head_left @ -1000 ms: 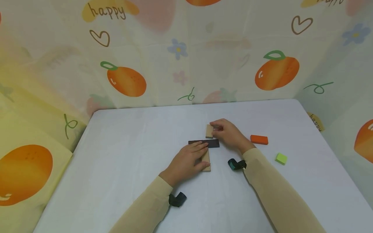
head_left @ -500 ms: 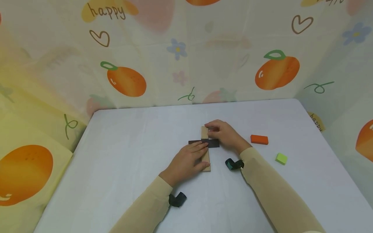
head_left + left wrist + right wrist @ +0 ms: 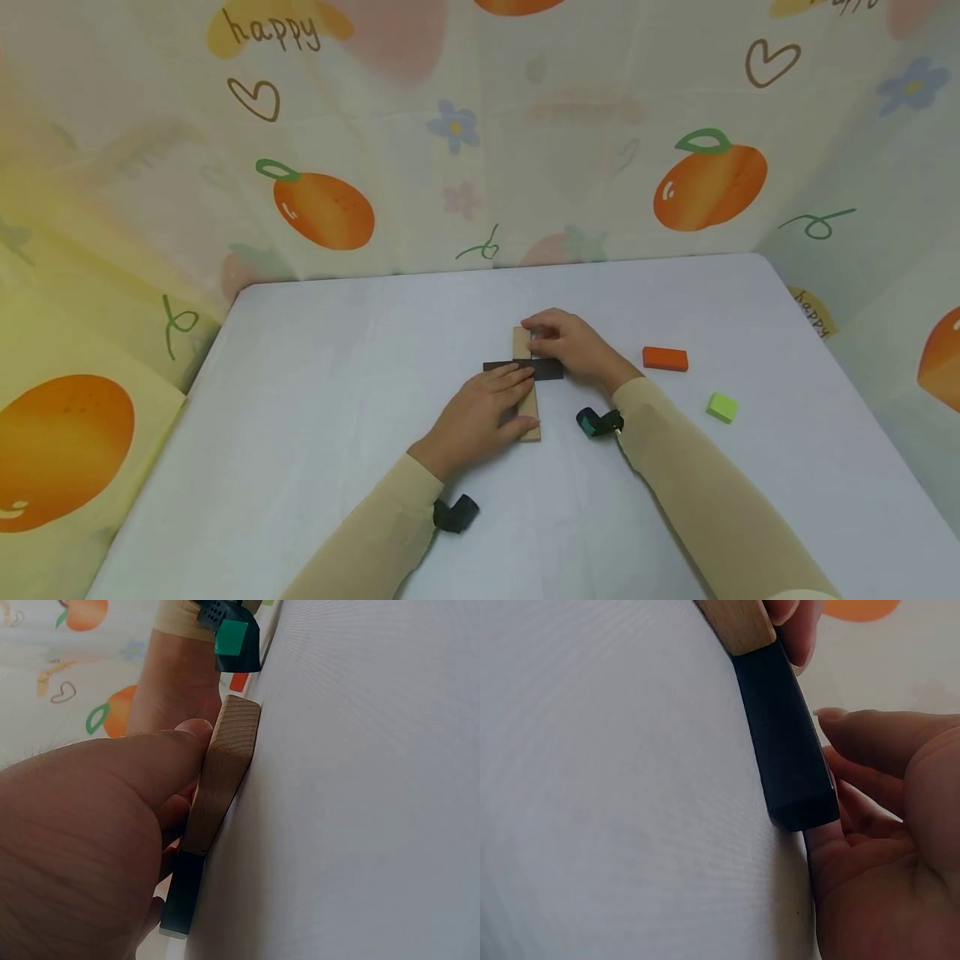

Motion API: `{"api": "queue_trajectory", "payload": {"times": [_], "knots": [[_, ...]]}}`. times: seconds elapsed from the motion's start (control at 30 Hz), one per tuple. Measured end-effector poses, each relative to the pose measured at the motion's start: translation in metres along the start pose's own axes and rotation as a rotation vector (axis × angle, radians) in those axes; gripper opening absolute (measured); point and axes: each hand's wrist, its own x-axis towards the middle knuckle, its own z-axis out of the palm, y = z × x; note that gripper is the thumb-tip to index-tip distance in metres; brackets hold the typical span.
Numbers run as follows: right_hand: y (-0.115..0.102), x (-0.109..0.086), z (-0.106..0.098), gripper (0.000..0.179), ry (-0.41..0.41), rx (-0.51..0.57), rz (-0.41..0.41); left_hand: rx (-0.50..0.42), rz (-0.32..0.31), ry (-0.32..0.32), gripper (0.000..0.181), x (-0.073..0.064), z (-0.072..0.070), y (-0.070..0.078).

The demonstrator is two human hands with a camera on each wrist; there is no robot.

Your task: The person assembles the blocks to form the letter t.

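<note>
A dark block (image 3: 550, 369) lies crosswise on the white table, between a light wooden block (image 3: 529, 408) on the near side and another wooden block (image 3: 521, 342) on the far side. My left hand (image 3: 480, 417) rests over the near pair, its extended fingers across the dark block and its thumb on the near wooden block (image 3: 221, 769). My right hand (image 3: 581, 350) holds the far wooden block, index finger at its far end and thumb along its right side. The right wrist view shows the dark block's end (image 3: 791, 750) beside the right hand's palm; the held block is hidden there.
To the right of the hands lie an orange-red block (image 3: 665, 358) and a smaller lime-green block (image 3: 722, 407). A patterned cloth (image 3: 420, 208) hangs behind the table's far edge. Both wrists carry dark cameras (image 3: 456, 513).
The right hand has slid the far wooden block left, lining it up more nearly with the near wooden block across the dark one. The left hand has stayed where it was.
</note>
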Motion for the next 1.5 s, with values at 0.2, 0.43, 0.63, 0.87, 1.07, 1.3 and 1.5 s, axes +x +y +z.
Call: {"api": "queue_trajectory", "payload": {"times": [0.2, 0.43, 0.63, 0.87, 1.07, 1.3, 1.5], "knots": [[-0.0014, 0.0035, -0.0006, 0.043, -0.035, -0.034, 0.007, 0.001, 0.004, -0.006, 0.061, -0.0002, 0.0004, 0.0], [-0.0052, 0.004, -0.0039, 0.044, -0.071, -0.043, -0.022, -0.012, 0.007, 0.001, 0.062, 0.0003, 0.0, 0.0004], [-0.0073, 0.0028, -0.0042, 0.043, -0.074, -0.023, -0.021, -0.005, 0.012, 0.003, 0.062, 0.0002, 0.0004, -0.0002], [-0.0064, 0.0022, -0.004, 0.042, -0.07, -0.018, -0.033, -0.01, 0.026, 0.018, 0.062, 0.0001, 0.0, -0.0009], [-0.0073, 0.002, -0.004, 0.042, -0.069, -0.022, -0.036, -0.01, 0.03, 0.026, 0.062, 0.0006, 0.0, -0.0012], [-0.0064, 0.0023, -0.0023, 0.044, -0.061, -0.015, -0.025, -0.018, 0.029, 0.021, 0.061, 0.0009, 0.0003, -0.0015], [-0.0012, 0.0033, 0.0001, 0.055, -0.028, 0.048, -0.009, -0.027, 0.033, 0.031, 0.06, 0.0001, -0.0014, 0.0003]]}}
